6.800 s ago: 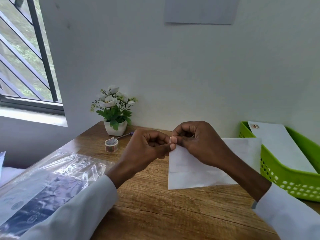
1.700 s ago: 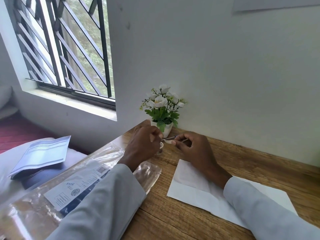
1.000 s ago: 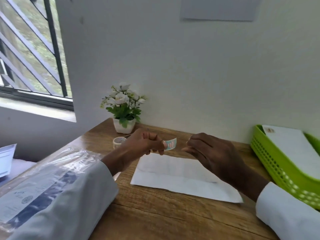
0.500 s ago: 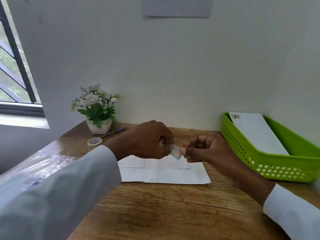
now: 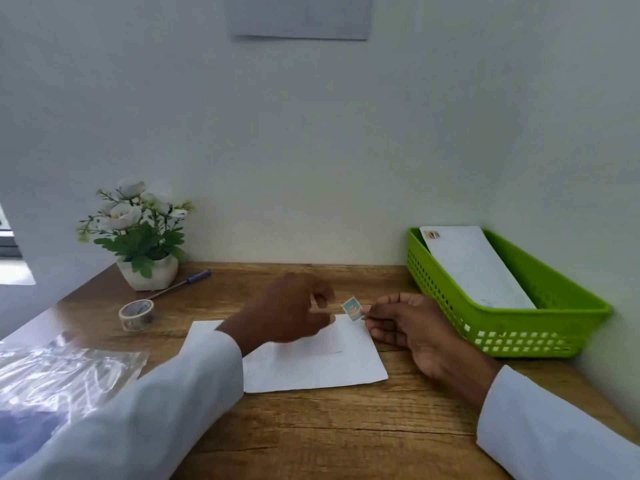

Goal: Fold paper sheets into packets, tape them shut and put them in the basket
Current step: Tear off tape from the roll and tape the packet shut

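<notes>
A folded white paper packet (image 5: 313, 363) lies flat on the wooden desk (image 5: 346, 431) in front of me. My right hand (image 5: 412, 329) pinches a small patterned teal piece of tape (image 5: 352, 308) just above the packet's far right corner. My left hand (image 5: 291, 311) hovers over the packet's far edge, fingers curled, a small gap away from the tape and holding nothing. The green basket (image 5: 519, 341) stands at the right against the wall with one white taped packet (image 5: 474, 265) inside.
A roll of tape (image 5: 136, 315) sits on the desk at the left, a pen (image 5: 183, 287) behind it. A small white pot of flowers (image 5: 145, 237) stands in the far left corner. A clear plastic bag (image 5: 59, 375) covers the near left.
My left hand has let go of the tape piece, which my right hand now holds alone over the packet's corner. The view has swung right and down.
</notes>
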Demonstrator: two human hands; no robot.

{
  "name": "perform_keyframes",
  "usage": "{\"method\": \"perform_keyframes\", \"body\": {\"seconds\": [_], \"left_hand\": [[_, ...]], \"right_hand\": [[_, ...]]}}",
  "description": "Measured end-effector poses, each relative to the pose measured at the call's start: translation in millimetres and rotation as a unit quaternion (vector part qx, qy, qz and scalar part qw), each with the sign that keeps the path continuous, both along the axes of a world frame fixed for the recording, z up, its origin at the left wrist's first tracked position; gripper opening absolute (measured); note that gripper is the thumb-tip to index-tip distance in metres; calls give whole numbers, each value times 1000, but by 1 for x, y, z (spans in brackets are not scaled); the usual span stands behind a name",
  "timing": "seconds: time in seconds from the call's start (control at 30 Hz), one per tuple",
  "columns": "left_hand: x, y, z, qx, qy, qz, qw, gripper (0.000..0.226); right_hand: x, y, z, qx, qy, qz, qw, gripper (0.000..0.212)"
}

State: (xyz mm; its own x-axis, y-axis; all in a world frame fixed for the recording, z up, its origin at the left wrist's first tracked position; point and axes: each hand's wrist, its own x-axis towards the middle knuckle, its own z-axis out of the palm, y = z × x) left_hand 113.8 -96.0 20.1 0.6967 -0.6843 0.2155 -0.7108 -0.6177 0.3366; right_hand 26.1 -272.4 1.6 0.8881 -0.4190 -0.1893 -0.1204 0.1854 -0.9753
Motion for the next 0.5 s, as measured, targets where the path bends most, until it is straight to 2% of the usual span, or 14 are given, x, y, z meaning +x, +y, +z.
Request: {"method": "perform_keyframes", "body": {"seconds": [0.17,0.33,0.5], "left_hand": [[11,-7,-33,-39,48,-3,998,44],[11,-8,-48,-106,56,-15,993,37],[14,-9,-55,-117,51,-36,991,31]], "right_hand": [[7,-1,-5,-11,20,-27,999,16],[10,0,-5,-16,37,-32,999,21],[12,0,-6,-30,47,-25,998,21]]}}
